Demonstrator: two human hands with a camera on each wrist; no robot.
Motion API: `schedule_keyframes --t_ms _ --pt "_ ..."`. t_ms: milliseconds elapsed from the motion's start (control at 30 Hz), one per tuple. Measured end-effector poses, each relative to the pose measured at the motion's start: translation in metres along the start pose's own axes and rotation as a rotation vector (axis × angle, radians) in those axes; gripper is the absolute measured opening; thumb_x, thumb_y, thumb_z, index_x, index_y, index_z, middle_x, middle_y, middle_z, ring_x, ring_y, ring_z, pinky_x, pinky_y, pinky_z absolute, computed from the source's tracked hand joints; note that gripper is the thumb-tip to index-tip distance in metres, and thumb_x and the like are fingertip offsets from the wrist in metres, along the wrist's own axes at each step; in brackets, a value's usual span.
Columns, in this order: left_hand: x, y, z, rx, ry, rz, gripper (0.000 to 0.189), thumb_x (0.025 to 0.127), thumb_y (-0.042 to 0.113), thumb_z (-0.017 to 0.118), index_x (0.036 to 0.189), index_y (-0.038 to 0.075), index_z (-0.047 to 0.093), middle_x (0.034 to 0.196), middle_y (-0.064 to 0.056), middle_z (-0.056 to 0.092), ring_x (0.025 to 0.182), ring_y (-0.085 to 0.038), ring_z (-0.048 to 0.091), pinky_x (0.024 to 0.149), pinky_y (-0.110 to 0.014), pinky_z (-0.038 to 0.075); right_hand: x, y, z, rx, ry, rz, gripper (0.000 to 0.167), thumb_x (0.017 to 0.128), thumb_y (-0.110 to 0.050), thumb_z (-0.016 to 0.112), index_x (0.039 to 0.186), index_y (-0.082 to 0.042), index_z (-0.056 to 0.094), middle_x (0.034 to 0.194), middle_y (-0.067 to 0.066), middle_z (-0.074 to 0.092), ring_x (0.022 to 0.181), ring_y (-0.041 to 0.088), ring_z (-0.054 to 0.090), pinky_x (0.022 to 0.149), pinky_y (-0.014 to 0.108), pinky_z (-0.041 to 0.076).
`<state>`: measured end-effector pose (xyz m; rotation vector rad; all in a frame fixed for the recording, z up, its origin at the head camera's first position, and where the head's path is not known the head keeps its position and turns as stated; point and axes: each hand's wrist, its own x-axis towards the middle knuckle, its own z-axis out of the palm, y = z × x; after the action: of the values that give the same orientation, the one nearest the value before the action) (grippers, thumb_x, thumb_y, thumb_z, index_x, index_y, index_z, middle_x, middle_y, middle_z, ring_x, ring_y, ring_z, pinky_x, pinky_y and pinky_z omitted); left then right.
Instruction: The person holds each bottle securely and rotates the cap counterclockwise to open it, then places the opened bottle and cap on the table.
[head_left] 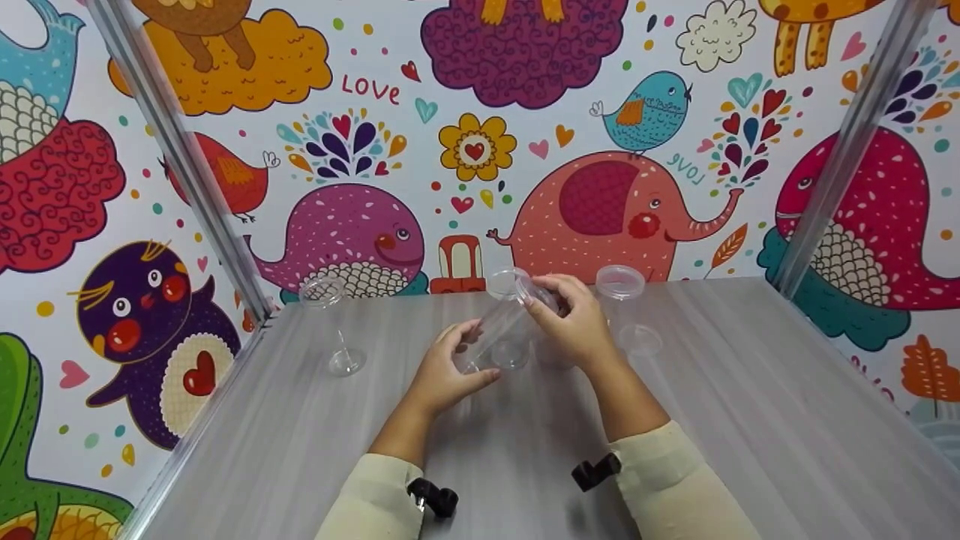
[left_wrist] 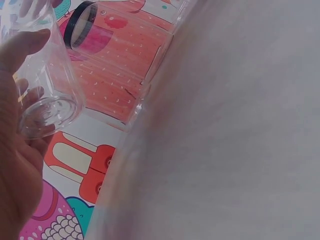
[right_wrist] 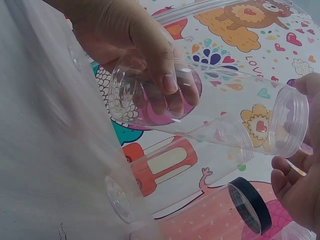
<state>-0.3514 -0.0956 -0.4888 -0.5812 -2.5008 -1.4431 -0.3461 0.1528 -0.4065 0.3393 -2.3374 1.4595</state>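
Note:
A clear plastic jar (head_left: 495,330) is held tilted above the table between both hands, its mouth end up and to the right. My left hand (head_left: 444,369) grips it near the base, thumb and fingers on opposite sides. In the right wrist view, the left thumb lies across the jar's wall (right_wrist: 220,95), with fingers showing through behind it. My right hand (head_left: 576,321) holds the ridged mouth end (right_wrist: 290,122) with thumb and fingers. A jar with a black rim (right_wrist: 250,205) stands close behind the hands, mostly hidden by the right hand in the head view.
More clear jars stand on the grey table (head_left: 495,465): one at the left (head_left: 322,292), one just behind the held jar (head_left: 508,280), one at the right (head_left: 621,283). A wall with printed cartoon animals (head_left: 600,217) rises behind the table. Metal posts (head_left: 840,157) frame both sides.

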Motion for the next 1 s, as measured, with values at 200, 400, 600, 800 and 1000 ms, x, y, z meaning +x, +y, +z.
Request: schedule_keyframes --t_ms 200,400,600,800,1000 --pt "-0.0004 0.0003 -0.0005 -0.011 0.004 -0.004 0.088 0.076 0.057 0.091 0.152 0.03 0.055 0.146 0.005 0.062 0.133 -0.02 0.06 0.115 -0.051 0.054 0.0013 0.0034 0.0006 0.06 -0.009 -0.062 0.038 0.096 -0.023 0.074 0.133 -0.018 0.075 0.144 0.005 0.067 0.135 0.028 0.062 0.118 0.052 0.053" --pt "-0.0006 0.0012 -0.0009 -0.017 0.002 -0.019 0.088 0.076 0.056 0.092 0.152 0.03 0.055 0.146 0.005 0.062 0.134 -0.02 0.06 0.115 -0.051 0.054 0.0026 0.0058 0.0016 0.07 -0.008 -0.098 0.04 0.093 -0.012 0.068 0.132 -0.017 0.076 0.147 0.004 0.067 0.14 0.028 0.061 0.12 0.053 0.051" --pt "0.0 0.0014 -0.0013 -0.022 -0.007 -0.012 0.088 0.077 0.055 0.092 0.152 0.029 0.055 0.146 0.002 0.063 0.134 -0.02 0.06 0.116 -0.05 0.054 0.0025 0.0053 0.0021 0.114 -0.011 -0.103 0.042 0.092 -0.009 0.066 0.133 -0.014 0.075 0.148 0.007 0.066 0.139 0.029 0.061 0.119 0.053 0.051" --pt "0.0011 0.0008 -0.0015 -0.002 -0.011 -0.005 0.088 0.077 0.055 0.091 0.152 0.028 0.054 0.146 0.005 0.063 0.135 -0.017 0.06 0.117 -0.046 0.053 0.0015 0.0037 0.0017 0.061 -0.008 -0.053 0.049 0.096 -0.034 0.075 0.142 -0.016 0.068 0.146 0.009 0.063 0.127 0.028 0.062 0.111 0.052 0.057" --pt "0.0008 0.0012 -0.0015 -0.003 -0.015 -0.013 0.087 0.077 0.055 0.091 0.152 0.028 0.055 0.146 0.004 0.063 0.135 -0.019 0.06 0.117 -0.049 0.053 0.0021 0.0006 0.0021 -0.019 -0.006 0.02 0.053 0.095 -0.046 0.076 0.14 -0.018 0.069 0.143 0.01 0.063 0.121 0.028 0.062 0.106 0.051 0.06"
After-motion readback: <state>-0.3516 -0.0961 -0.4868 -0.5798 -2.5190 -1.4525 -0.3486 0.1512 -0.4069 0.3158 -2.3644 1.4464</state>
